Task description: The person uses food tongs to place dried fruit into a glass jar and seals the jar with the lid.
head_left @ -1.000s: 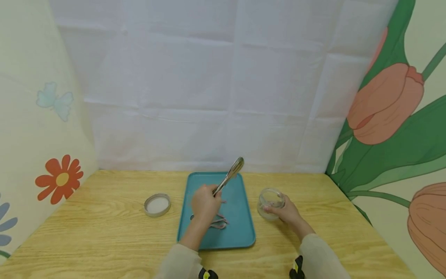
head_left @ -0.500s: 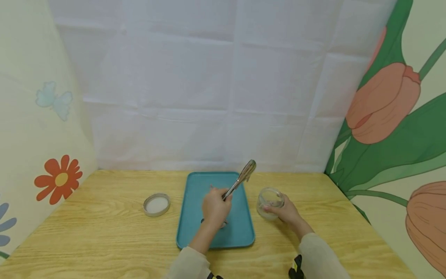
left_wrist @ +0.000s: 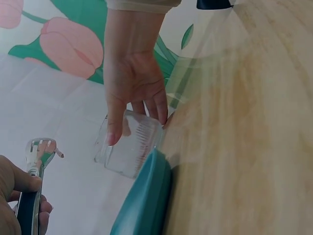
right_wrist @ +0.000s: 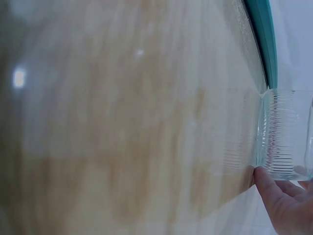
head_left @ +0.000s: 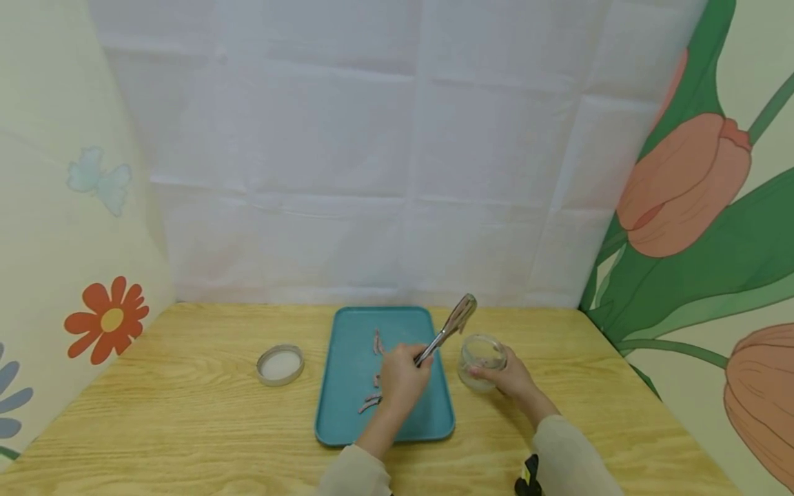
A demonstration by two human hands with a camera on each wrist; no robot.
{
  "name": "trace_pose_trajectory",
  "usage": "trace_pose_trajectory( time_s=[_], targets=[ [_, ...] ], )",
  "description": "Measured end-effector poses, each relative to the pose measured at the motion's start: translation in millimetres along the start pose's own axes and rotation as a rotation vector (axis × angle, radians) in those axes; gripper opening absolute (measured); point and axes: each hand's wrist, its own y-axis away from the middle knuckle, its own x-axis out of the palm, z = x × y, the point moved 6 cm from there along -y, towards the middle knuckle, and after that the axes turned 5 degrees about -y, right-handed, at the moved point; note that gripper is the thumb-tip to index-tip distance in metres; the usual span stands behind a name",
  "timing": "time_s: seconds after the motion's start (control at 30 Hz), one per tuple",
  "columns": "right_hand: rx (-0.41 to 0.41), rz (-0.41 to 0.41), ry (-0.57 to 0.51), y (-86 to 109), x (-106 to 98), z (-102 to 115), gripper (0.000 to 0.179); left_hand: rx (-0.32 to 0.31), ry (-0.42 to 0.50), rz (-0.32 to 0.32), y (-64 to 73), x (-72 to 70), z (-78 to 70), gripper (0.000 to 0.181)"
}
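In the head view, my left hand point(head_left: 403, 380) grips metal tongs point(head_left: 443, 336) over the right half of a teal tray point(head_left: 428, 420). A thin pinkish strip point(left_wrist: 59, 153) hangs from the tong heads in the left wrist view. My right hand point(head_left: 510, 377) holds a clear glass jar point(head_left: 479, 353), which stands upright on the table to the right of the tray. The thumb lies along its near side. The tong heads are up and left of the jar's mouth, apart from it. Several similar pinkish strips point(head_left: 370, 404) lie on the tray, some partly behind my left hand.
A round lid point(head_left: 280, 365) with a pale inside lies on the wooden table point(head_left: 205, 399), left of the tray. A white sheet point(head_left: 347, 172) hangs behind the table. Flower-printed panels point(head_left: 701, 275) flank it at both sides.
My left hand has moved right and slightly nearer, bringing the tongs and the strip toward the jar. More strips on the tray have come into sight. My right hand and the jar stay put.
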Motion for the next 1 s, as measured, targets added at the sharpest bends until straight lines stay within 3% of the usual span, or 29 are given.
trace_pose_trajectory(
  time_s=[0.27,0.67,1.0],
  targets=[
    [-0.022,0.003,-0.02,0.5,-0.1,1.5,0.085,-0.036,-0.012,0.013,7.0,11.5,-6.0,0.015],
    [-0.026,0.014,-0.034,0.9,0.6,2.5,0.083,-0.042,-0.043,0.017,14.4,25.5,-7.7,0.014],
    [-0.047,0.024,-0.035,0.8,0.6,2.2,0.082,-0.04,-0.042,0.042,18.2,28.3,-8.2,0.015]
  ],
)
